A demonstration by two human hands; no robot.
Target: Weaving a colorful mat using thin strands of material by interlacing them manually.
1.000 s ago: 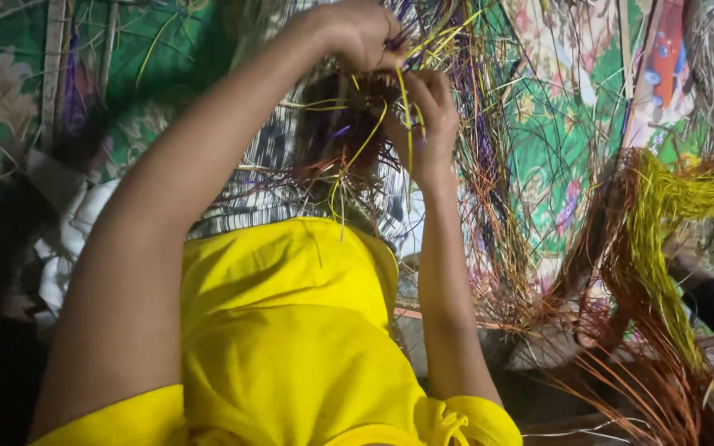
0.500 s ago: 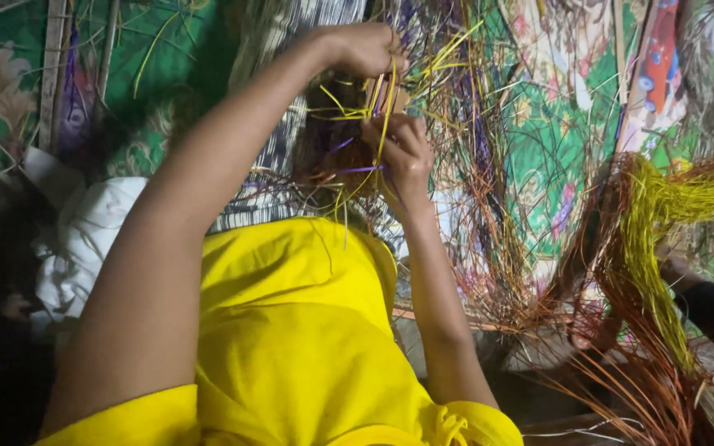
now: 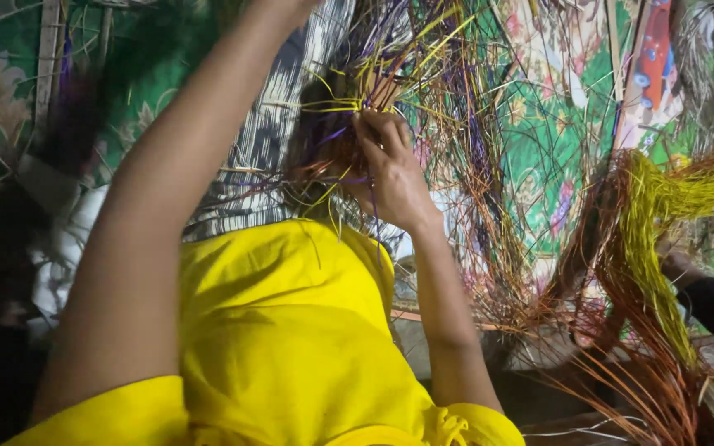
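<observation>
Strands (image 3: 423, 99) — thin, wiry, yellow, purple and orange — pinched in closed right hand (image 3: 394, 169).

A green floral patterned cloth (image 3: 555, 140) spreads across the floor, with a grey-and-white striped woven fabric (image 3: 266, 157) lying over its left part. To the right, a thick bundle of yellow-green dyed straw (image 3: 663, 223) curves beside a sheaf of reddish-brown straw (image 3: 621, 355). A crumpled white cloth (image 3: 68, 239) sits at the left.
</observation>
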